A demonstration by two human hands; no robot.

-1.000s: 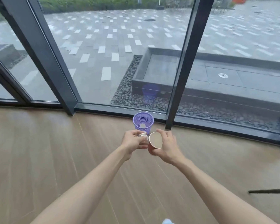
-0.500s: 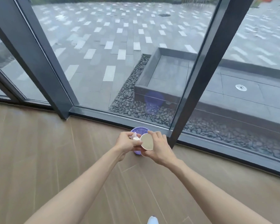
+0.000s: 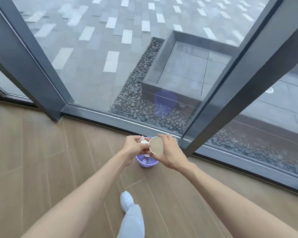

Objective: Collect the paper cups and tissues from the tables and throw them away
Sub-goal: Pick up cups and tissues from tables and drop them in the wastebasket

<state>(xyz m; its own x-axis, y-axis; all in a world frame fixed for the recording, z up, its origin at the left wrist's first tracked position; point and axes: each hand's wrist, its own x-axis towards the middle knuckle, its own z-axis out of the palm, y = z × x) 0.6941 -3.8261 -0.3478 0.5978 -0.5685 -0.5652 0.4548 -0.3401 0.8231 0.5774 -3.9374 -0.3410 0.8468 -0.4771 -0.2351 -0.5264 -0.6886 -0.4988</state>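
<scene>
My right hand [image 3: 169,152] grips a paper cup [image 3: 156,145], its pale inside turned toward me. Crumpled white tissues [image 3: 143,141] are pinched in my left hand [image 3: 134,147], right beside the cup's rim. Both hands hover directly above a small purple mesh waste bin [image 3: 146,162] standing on the wooden floor, and they hide most of its opening.
A glass wall with dark metal frames [image 3: 218,107] rises just behind the bin, its sill [image 3: 120,117] along the floor. My leg and white shoe [image 3: 126,201] are on the wood floor below the bin. Open floor lies to the left.
I have stepped closer and looked down. The bin now sits under my hands instead of beyond them. My grips on the cup and tissues are unchanged.
</scene>
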